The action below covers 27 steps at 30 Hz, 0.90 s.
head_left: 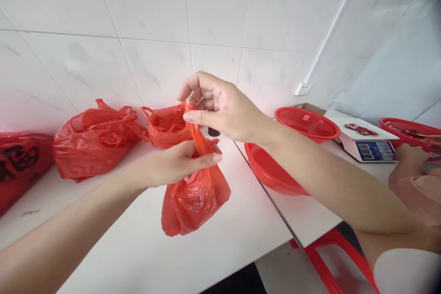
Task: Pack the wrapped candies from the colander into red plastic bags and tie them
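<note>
A red plastic bag (196, 202) hangs over the white table in front of me, its lower part bulging and its neck gathered tight. My left hand (182, 161) is closed around that neck, thumb on the near side. Higher up, my right hand (220, 105) pinches the bag's top end between thumb and fingers. What the bag contains is hidden by the plastic. Behind my hands stands another red plastic bag (165, 124) with loop handles, and a small dark object (214, 132) shows partly beneath my right hand.
More red bags (96, 142) line the wall at left. Red baskets (306, 121) stand at right beside a digital scale (372, 147) with small reddish pieces on it. Another person's hand (411, 154) is near it. A red stool (337, 257) stands below the table edge.
</note>
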Motion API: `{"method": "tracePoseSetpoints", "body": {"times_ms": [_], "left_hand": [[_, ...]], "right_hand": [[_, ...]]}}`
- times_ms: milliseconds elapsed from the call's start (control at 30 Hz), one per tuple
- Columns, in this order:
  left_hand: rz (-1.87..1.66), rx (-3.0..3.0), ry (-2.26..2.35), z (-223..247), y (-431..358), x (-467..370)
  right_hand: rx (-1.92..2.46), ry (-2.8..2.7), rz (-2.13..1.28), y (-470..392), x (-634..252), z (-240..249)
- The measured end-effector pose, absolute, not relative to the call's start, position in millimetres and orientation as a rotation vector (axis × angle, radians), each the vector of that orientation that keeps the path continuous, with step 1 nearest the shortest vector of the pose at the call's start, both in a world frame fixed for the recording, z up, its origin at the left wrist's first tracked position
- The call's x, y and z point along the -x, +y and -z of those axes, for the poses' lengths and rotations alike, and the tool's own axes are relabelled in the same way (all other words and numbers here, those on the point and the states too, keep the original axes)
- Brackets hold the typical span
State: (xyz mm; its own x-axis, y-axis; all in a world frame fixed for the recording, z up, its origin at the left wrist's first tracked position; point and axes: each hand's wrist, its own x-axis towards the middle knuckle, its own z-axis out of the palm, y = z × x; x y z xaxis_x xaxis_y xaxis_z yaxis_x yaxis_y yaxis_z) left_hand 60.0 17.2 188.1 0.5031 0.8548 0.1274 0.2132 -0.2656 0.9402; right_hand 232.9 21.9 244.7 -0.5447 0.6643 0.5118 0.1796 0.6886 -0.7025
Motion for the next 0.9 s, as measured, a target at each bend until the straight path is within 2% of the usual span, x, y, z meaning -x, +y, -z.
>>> {"method": "tracePoseSetpoints", "body": {"times_ms": [67,300,367,500,600,667,800,900], "left_hand": [[-0.629,-1.706,0.961,-187.2,18.2,-60.0],[-0.747,-1.503,0.911,-173.3,25.1,-40.4],[-0.761,-1.547,0.876,-171.2,27.0,-35.1],[-0.651,-1.756,0.773,-180.4,24.1,-28.3],[-0.53,-1.994,0.737,-186.5,18.3,-29.5],[-0.532,-2.152,0.776,-182.5,15.7,-33.9],[-0.843,-2.427,1.089,-157.4,15.8,-44.5],[-1.14,-2.608,1.211,-141.9,16.6,-48.3]], "right_hand": [[0.596,-2.009,-0.769,26.3,-227.0,-230.2],[0.643,-1.978,-1.009,32.7,-241.8,-176.4],[0.6,-1.855,-0.972,14.0,-243.7,-175.7],[0.454,-1.963,-1.02,-18.4,-244.9,-181.3],[0.571,-1.838,-0.864,-10.6,-243.1,-172.3],[0.667,-1.784,-0.898,4.1,-239.8,-159.0],[0.826,-1.754,-1.103,22.6,-230.4,-132.2],[0.751,-1.676,-1.345,23.3,-227.8,-122.4]]}}
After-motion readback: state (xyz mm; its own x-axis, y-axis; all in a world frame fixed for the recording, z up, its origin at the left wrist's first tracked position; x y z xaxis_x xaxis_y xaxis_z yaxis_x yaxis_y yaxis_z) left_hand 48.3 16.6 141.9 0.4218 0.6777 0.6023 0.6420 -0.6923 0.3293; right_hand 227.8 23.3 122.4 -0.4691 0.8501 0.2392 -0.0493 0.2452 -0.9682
